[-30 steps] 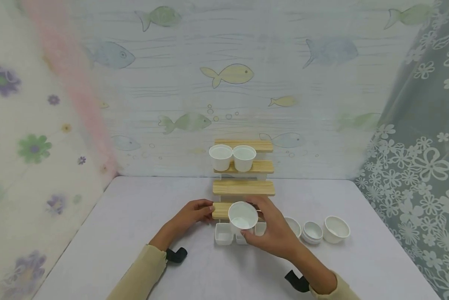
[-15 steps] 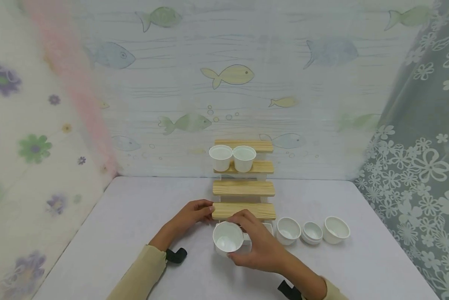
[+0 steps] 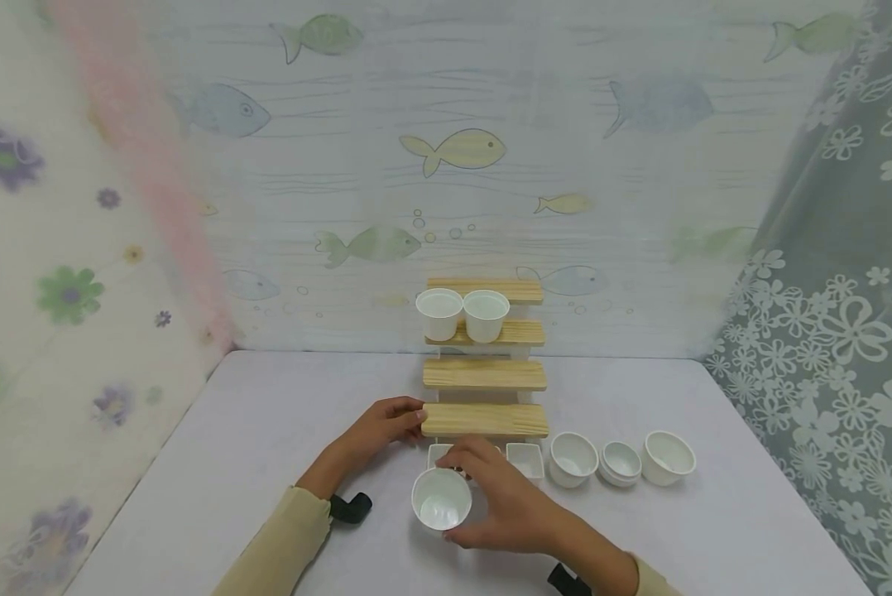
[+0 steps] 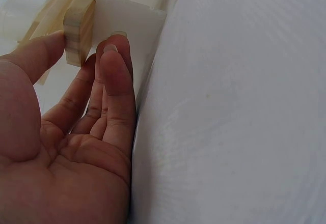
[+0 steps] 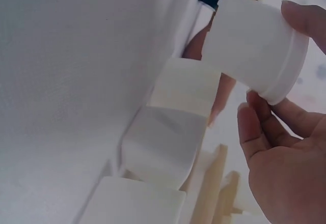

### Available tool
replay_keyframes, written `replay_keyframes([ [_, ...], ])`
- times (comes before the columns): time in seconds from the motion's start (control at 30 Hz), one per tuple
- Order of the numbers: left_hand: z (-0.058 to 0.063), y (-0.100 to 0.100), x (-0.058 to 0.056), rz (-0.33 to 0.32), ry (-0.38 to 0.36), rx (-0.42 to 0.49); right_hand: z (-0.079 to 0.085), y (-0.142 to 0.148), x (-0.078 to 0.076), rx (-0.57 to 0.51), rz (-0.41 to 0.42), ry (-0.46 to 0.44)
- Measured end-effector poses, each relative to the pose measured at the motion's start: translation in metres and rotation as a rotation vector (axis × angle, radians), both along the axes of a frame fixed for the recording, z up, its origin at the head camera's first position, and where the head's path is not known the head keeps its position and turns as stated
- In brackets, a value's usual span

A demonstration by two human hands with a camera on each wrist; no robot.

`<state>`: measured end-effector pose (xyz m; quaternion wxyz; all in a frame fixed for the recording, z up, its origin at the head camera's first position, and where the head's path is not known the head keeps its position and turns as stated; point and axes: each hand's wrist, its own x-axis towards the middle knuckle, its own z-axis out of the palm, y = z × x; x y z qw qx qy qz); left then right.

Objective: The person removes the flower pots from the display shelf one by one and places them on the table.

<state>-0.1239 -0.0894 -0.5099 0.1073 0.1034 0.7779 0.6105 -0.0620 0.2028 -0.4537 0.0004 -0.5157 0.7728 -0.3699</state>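
Note:
My right hand (image 3: 509, 507) pinches a round white cup (image 3: 442, 500) by its rim between thumb and fingers, in front of the wooden step shelf. In the right wrist view this cup (image 5: 249, 43) is off the table, tilted. My left hand (image 3: 382, 426) holds the left end of the shelf's lowest board (image 3: 485, 420). In the left wrist view the thumb touches the board's end (image 4: 79, 33), with the other fingers by the white side support (image 4: 130, 15). Below the board stand small square white cups (image 3: 524, 460), partly hidden by my right hand.
Two round white cups (image 3: 486, 316) stand side by side on an upper step. Right of the shelf are a round white bowl (image 3: 573, 459), a small stacked-looking bowl (image 3: 621, 463) and another bowl (image 3: 669, 457). A patterned curtain (image 3: 461, 190) hangs behind the white table (image 3: 282, 430).
My right hand has carried the round cup down and left, from before the lowest board to the near side of the square cups. The left hand has stayed on the shelf.

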Motion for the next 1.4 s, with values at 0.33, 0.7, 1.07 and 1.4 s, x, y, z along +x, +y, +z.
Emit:
replay_keyframes([
  [0.33,0.002,0.001,0.003,0.009,-0.004,-0.001,-0.007,-0.001,-0.003,0.021,0.024,0.098],
  [0.7,0.001,0.001,0.004,0.013,-0.018,0.003,-0.011,0.000,-0.005,0.070,0.011,0.110],
  [1.07,0.004,0.003,0.004,0.011,-0.033,0.002,0.015,0.011,-0.019,0.035,-0.093,0.064],
  [1.4,0.001,0.002,0.003,0.020,-0.043,0.015,0.060,0.019,-0.061,-0.095,-0.262,0.139],
])
